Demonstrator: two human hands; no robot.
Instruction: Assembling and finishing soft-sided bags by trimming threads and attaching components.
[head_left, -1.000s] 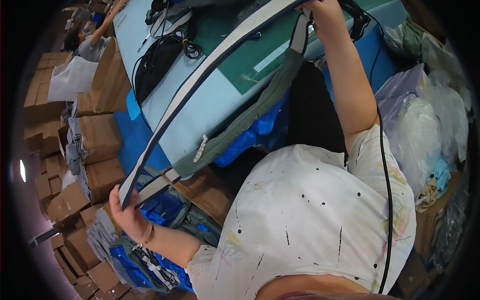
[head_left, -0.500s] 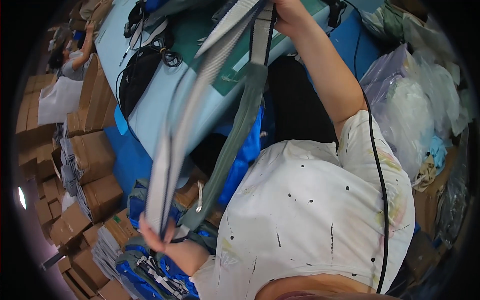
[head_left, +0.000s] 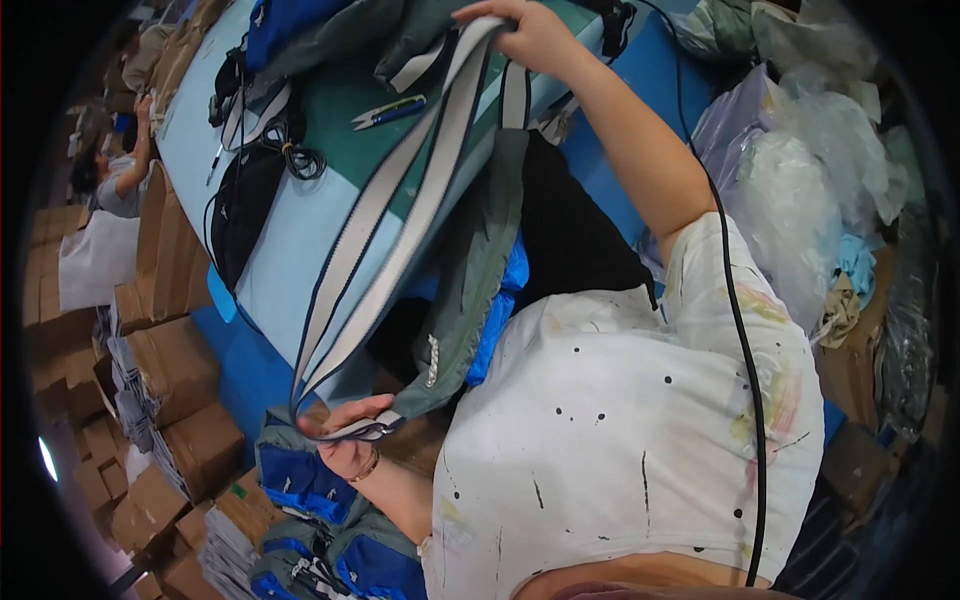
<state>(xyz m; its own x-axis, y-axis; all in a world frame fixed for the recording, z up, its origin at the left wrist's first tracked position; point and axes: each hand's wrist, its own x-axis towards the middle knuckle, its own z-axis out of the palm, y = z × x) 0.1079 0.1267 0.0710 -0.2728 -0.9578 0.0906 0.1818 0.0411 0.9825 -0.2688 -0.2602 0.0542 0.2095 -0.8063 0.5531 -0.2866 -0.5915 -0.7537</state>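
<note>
The pale strap [head_left: 408,238] partly hides the left grip [head_left: 348,452], and the top edge cuts off blue-and-grey fabric [head_left: 322,42].

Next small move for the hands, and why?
I'd probably ease the right hand away from the left hand to straighten the pale, dark-edged strap: its two long runs stand apart and bow between the hands, and it curls round at the left hand.

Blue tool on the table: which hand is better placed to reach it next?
The right hand, probably: it holds the strap up near the blue tool, while the left hand holds the strap lower, farther away.
</note>
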